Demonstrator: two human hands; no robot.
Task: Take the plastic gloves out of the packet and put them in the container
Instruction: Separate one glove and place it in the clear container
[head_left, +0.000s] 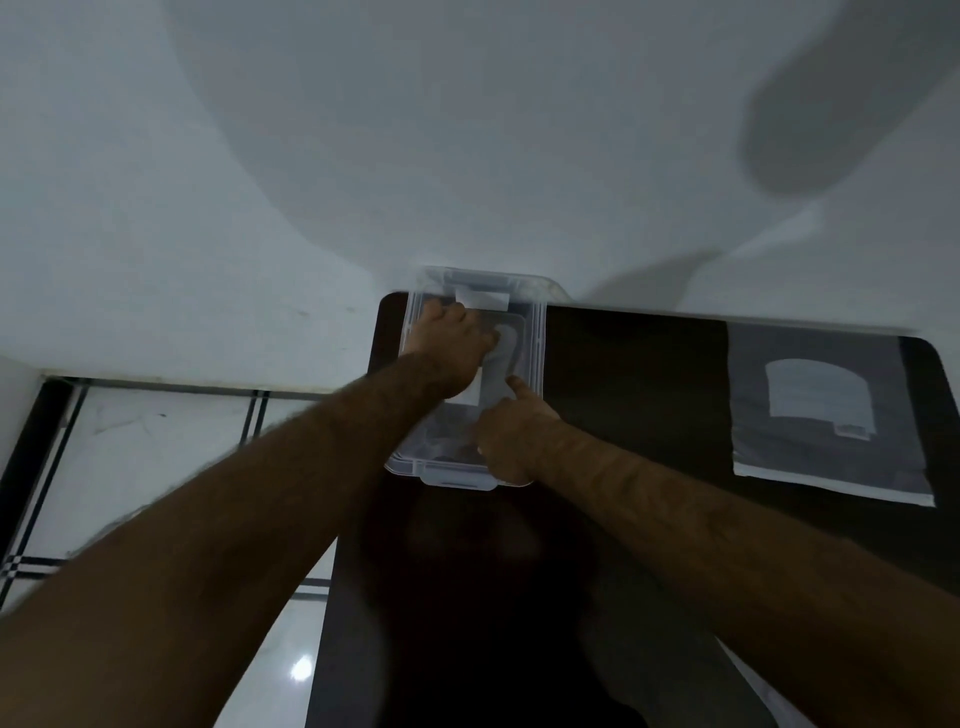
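Observation:
A clear plastic container (537, 332) stands at the far left end of a dark table, against the wall. Both hands are inside it. My left hand (449, 345) lies knuckles up, pressing on thin whitish plastic gloves (501, 358) on the container's floor. My right hand (511, 434) is at the near right part, its index finger stretched out and touching the gloves. A flat clear packet (821, 415) with a pale label lies on the table to the right, apart from both hands.
The dark table (634, 374) runs from the wall toward me. A white wall rises right behind the container. To the left, below the table's edge, is a glossy tiled floor (156, 441) with dark stripes.

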